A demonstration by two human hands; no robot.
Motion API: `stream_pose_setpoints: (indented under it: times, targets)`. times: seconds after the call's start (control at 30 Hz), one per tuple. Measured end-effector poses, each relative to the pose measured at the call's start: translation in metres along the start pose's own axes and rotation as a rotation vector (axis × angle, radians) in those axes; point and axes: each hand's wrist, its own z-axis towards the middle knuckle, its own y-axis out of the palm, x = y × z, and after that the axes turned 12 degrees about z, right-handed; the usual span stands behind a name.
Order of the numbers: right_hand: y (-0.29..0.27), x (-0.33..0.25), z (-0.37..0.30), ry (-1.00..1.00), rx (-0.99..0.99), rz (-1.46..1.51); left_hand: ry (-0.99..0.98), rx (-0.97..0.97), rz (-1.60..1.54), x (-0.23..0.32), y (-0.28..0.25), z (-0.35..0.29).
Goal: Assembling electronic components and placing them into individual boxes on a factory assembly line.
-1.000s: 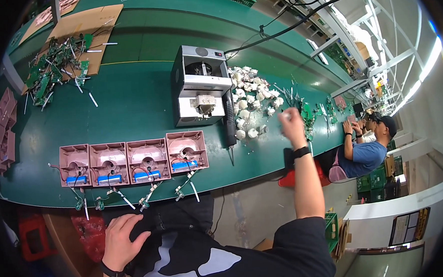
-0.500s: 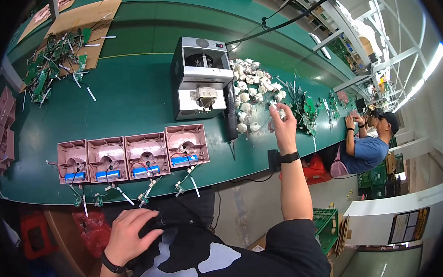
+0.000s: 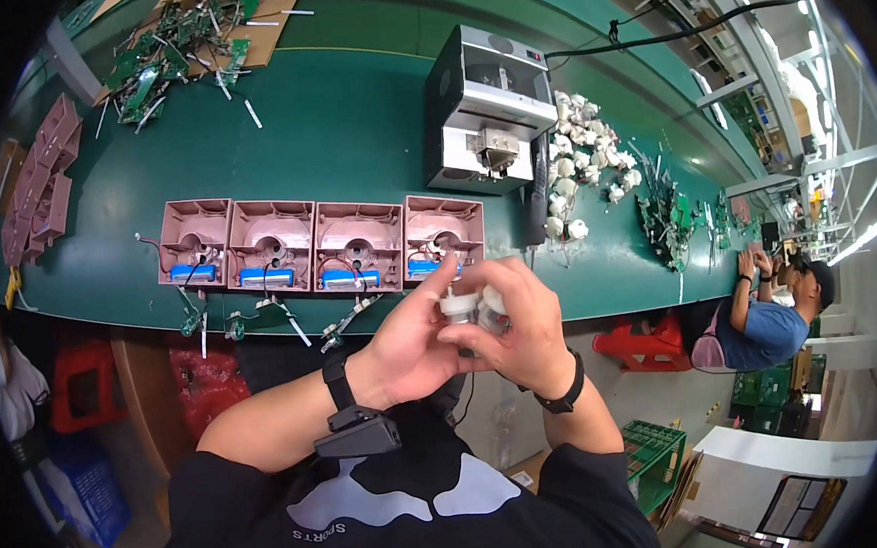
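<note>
**Both hands at a white round part by the table's near edge**

We have the left hand (image 3: 408, 347) and right hand (image 3: 529, 327) together in front of the rightmost pink housing, a white round part (image 3: 457, 307) between them, a second white piece (image 3: 496, 307) just beside it. Right hand: thumb and bent fingers clamped on the white round part. Left hand: palm turned inward, thumb raised next to the part, other fingers partly covered; we can't tell if they press on it.

On the green table (image 3: 342, 130) we count four pink housings (image 3: 359, 225) in a row, the right one set slightly higher. Blue cylinders (image 3: 266, 278) lie along their near sides. Small circuit boards (image 3: 235, 327) hang on wires by the table edge.

Beyond the hands we mark a grey machine (image 3: 497, 107), a black-handled tool (image 3: 536, 209) alongside it, then loose white pieces (image 3: 591, 157) spread to its right. Green board heaps: one far right (image 3: 669, 217), one upper left (image 3: 165, 65) partly on cardboard (image 3: 275, 36). More pink housings stand at far left. We also log a co-worker in a blue shirt (image 3: 754, 337) at right, near a red stool (image 3: 646, 347).
</note>
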Motion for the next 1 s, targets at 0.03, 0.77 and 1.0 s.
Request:
stream_pose_setpoints:
  times: [0.03,0.77,1.0]
  targets:
    - [0.000,-0.002,-0.003,0.006,-0.031,0.003,-0.019,0.084,0.027,-0.002,0.003,-0.002]
    - [-0.112,0.177,-0.050,0.676,0.183,-0.440,-0.296,0.161,0.191,-0.012,-0.004,-0.040]
    - [-0.146,0.199,-0.054,0.379,1.034,0.111,-0.265,0.077,0.241,-0.010,-0.017,-0.046]
